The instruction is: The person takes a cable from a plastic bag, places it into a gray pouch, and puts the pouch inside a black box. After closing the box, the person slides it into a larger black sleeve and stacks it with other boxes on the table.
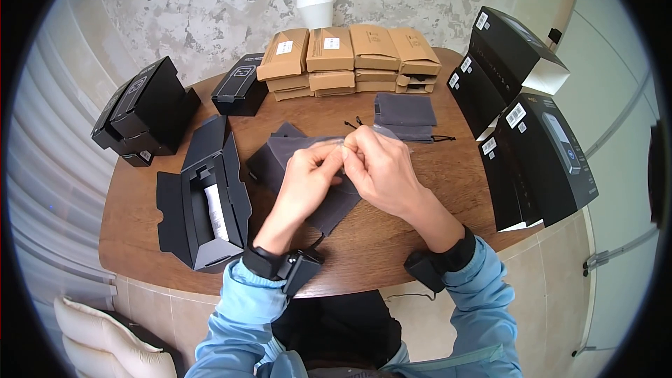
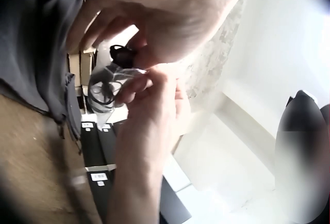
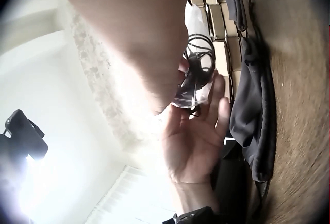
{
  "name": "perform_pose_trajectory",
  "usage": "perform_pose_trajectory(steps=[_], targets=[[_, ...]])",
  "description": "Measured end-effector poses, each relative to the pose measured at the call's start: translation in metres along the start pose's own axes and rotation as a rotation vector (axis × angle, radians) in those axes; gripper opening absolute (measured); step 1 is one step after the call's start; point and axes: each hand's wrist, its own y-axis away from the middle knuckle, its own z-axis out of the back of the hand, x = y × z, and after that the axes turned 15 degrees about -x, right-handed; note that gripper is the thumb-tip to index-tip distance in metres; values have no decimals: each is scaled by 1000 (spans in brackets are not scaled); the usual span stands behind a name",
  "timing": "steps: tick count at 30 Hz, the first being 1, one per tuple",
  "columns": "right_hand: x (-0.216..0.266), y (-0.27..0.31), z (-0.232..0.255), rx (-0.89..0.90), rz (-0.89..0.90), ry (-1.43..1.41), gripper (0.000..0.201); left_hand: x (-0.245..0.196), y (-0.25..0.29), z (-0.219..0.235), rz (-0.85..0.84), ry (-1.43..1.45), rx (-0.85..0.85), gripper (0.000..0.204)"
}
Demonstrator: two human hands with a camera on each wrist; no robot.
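Close together over the middle of the table, my left hand and right hand pinch a clear plastic bag at its edge. Inside the bag, a coiled black cable shows in the right wrist view. In the left wrist view a black end piece sits beside the left fingers. Beneath the hands lies a dark grey drawstring pouch, spread on the wood. Two more folded grey pouches lie just beyond the right hand.
An open black box with a white item inside stands at left. Black boxes are grouped behind it. Stacked brown cartons line the back of the wooden table. Tall black boxes stand along the right edge.
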Motion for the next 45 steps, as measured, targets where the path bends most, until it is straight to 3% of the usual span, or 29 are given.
perform_pose_trajectory(steps=[1, 2, 4, 6, 8, 11, 15, 17, 18, 20, 22, 24, 29, 31, 37, 40, 42, 45], targets=[[-1, 0, -1, 2, 0, 0, 12, -2, -1, 2, 315, 238, 116, 31], [-4, -1, -2, -29, -18, -11, 11, -1, -2, 1, 316, 240, 114, 31], [-6, -1, -3, -61, -35, -22, 10, 4, -2, -1, 243, 444, 99, 33], [-7, -1, 0, -50, -130, 15, 10, 5, -2, -3, 185, 396, 31, 29], [0, -1, 1, -5, -191, 23, 11, 6, -3, 0, -17, 125, -53, 26], [4, 4, -3, 83, -394, -263, 12, 4, -1, 3, -116, -18, -130, 23], [0, 3, -3, 111, -513, -329, 10, 3, -2, 4, -216, -140, -199, 23], [-9, 0, -4, -40, -692, -525, 9, -1, -4, 4, 30, 302, -141, 23], [-10, -7, 1, -81, -727, -552, 10, -6, -3, 3, 26, 300, -138, 23], [-16, -14, 11, -108, -837, -662, 12, -15, 1, -3, -184, 359, -235, 23], [-14, -15, 13, -95, -845, -694, 13, -13, 3, -5, -237, 292, -245, 22], [-11, -13, 12, -79, -857, -731, 13, -8, 2, -5, -429, 69, -327, 20], [-7, -9, 8, -21, -812, -723, 14, -15, 6, -1, -420, -156, -409, 16], [-8, -9, 7, -46, -801, -731, 14, -19, 8, -4, -546, -114, -397, 21], [-13, -7, 9, -77, -843, -741, 11, -13, 7, -6, -644, -266, -338, 26], [-16, -4, 6, -18, -753, -598, 10, -12, 7, -3, -706, -285, -376, 23], [-17, -2, 2, -130, -531, -483, 15, -16, 7, 0, -695, -286, -365, 22], [-22, -3, 4, -129, -520, -433, 26, -22, 9, 4, -609, -237, -358, 18]])
